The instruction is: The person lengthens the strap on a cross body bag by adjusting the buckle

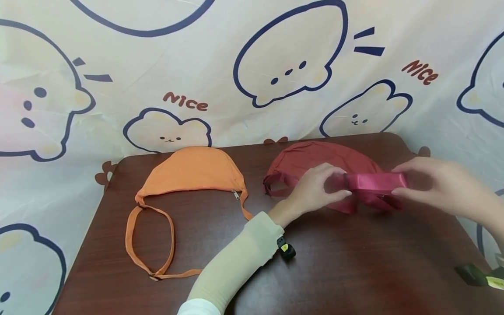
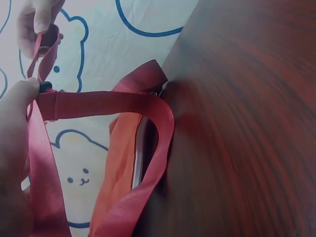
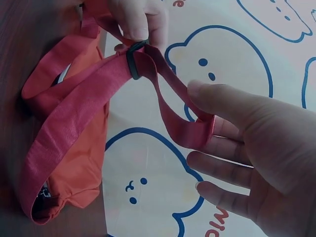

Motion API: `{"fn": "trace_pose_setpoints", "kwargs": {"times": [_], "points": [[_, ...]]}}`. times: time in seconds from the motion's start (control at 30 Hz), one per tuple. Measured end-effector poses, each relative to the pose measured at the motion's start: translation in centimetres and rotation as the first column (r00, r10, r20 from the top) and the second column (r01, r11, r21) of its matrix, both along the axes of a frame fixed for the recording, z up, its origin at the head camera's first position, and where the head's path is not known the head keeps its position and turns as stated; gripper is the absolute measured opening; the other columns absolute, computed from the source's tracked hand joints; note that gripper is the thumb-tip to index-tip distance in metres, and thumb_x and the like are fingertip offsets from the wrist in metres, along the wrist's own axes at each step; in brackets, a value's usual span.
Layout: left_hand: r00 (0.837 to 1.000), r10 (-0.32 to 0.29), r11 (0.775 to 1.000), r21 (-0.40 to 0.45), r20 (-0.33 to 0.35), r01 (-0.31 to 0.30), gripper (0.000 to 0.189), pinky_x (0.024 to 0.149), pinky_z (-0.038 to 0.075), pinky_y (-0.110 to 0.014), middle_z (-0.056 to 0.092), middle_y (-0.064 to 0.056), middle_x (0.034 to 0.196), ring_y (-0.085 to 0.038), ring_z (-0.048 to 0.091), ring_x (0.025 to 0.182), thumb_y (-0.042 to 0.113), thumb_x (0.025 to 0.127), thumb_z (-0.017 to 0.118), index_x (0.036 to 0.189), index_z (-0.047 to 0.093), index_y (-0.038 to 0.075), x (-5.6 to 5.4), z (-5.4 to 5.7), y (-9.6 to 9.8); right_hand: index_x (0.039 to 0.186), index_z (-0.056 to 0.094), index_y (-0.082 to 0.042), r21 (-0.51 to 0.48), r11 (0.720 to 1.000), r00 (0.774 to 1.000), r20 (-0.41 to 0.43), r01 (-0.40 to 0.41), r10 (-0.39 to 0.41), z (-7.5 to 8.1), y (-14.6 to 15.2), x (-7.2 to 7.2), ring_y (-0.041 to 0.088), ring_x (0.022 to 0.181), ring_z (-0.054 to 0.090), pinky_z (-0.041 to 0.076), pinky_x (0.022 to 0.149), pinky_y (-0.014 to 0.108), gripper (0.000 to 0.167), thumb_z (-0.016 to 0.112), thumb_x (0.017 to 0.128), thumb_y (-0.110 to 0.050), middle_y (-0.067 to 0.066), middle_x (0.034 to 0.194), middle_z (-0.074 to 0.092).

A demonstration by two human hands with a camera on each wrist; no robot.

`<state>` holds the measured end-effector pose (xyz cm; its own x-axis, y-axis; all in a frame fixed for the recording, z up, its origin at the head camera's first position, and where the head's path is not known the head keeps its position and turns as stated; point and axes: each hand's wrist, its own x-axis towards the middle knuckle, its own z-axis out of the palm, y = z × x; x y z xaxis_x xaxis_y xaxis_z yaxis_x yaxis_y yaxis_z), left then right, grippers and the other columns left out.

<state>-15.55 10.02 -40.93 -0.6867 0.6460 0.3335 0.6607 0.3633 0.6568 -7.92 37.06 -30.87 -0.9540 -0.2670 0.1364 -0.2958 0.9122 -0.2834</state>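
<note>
A red waist bag (image 1: 327,153) lies on the right part of the table, its strap (image 1: 378,181) lifted in front of it. My left hand (image 1: 315,188) pinches the strap beside a dark slider buckle (image 3: 132,64), which shows clearly in the right wrist view. Beyond the buckle the strap doubles into a loop (image 3: 190,133). The end of that loop sits between the thumb and fingers of my right hand (image 3: 252,128). In the left wrist view, the rest of the strap curves down past the bag's zipper (image 2: 139,153).
On the table's left half lies an orange waist bag (image 1: 193,170), its strap (image 1: 171,227) spread toward the front. The dark wooden table (image 1: 354,271) meets a white cartoon-printed cloth (image 1: 275,122) at the back and sides.
</note>
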Motion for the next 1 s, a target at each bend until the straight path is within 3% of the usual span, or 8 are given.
{"fn": "trace_pose_setpoints", "kwargs": {"times": [0.17, 0.33, 0.6, 0.87, 1.0], "points": [[1.0, 0.013, 0.999, -0.045, -0.021, -0.014, 0.049, 0.105, 0.041, -0.026, 0.065, 0.007, 0.125, -0.004, 0.057, 0.115, 0.045, 0.091, 0.076, 0.131, 0.064, 0.02, -0.2, -0.2, -0.9, 0.105, 0.076, -0.009, 0.03, 0.999, 0.999, -0.036, -0.011, 0.012, -0.2, 0.4, 0.2, 0.028, 0.087, 0.069, 0.06, 0.07, 0.051, 0.049, 0.099, 0.064, -0.024, 0.006, 0.098, 0.075], [0.999, 0.026, 0.997, -0.071, -0.043, -0.029, 0.05, 0.107, 0.04, -0.03, 0.064, 0.006, 0.126, -0.005, 0.057, 0.118, 0.046, 0.091, 0.075, 0.132, 0.064, 0.02, -0.6, -0.5, -1.9, 0.102, 0.076, -0.01, 0.042, 0.999, 0.998, -0.067, -0.014, 0.017, -0.8, 0.9, 0.6, 0.029, 0.086, 0.069, 0.059, 0.071, 0.054, 0.048, 0.099, 0.063, -0.024, 0.007, 0.096, 0.075], [0.997, 0.036, 0.997, -0.065, -0.067, -0.04, 0.048, 0.106, 0.04, -0.031, 0.065, 0.006, 0.123, -0.006, 0.057, 0.116, 0.044, 0.09, 0.077, 0.129, 0.065, 0.019, -0.7, -0.9, -3.0, 0.104, 0.074, -0.008, 0.042, 0.999, 0.998, -0.061, -0.004, 0.006, -2.3, 1.0, 0.9, 0.031, 0.085, 0.067, 0.056, 0.073, 0.061, 0.049, 0.098, 0.064, -0.025, 0.009, 0.096, 0.074], [0.996, 0.032, 0.999, -0.042, -0.081, -0.035, 0.049, 0.104, 0.04, -0.03, 0.066, 0.006, 0.121, -0.006, 0.058, 0.114, 0.041, 0.088, 0.079, 0.128, 0.066, 0.016, -1.0, -1.3, -3.3, 0.103, 0.073, -0.008, 0.041, 0.999, 0.998, -0.061, -0.016, 0.018, -3.4, 1.5, 1.1, 0.029, 0.085, 0.067, 0.056, 0.073, 0.058, 0.049, 0.098, 0.065, -0.025, 0.007, 0.094, 0.074], [0.997, 0.012, 0.999, -0.047, -0.077, -0.016, 0.05, 0.106, 0.039, -0.029, 0.065, 0.006, 0.122, -0.006, 0.058, 0.115, 0.042, 0.089, 0.079, 0.129, 0.066, 0.017, -1.0, -1.4, -3.3, 0.105, 0.073, -0.011, 0.033, 0.999, 0.999, -0.02, -0.025, 0.026, -3.7, 1.4, 1.0, 0.028, 0.088, 0.068, 0.057, 0.074, 0.056, 0.051, 0.098, 0.065, -0.029, 0.004, 0.097, 0.073]]}}
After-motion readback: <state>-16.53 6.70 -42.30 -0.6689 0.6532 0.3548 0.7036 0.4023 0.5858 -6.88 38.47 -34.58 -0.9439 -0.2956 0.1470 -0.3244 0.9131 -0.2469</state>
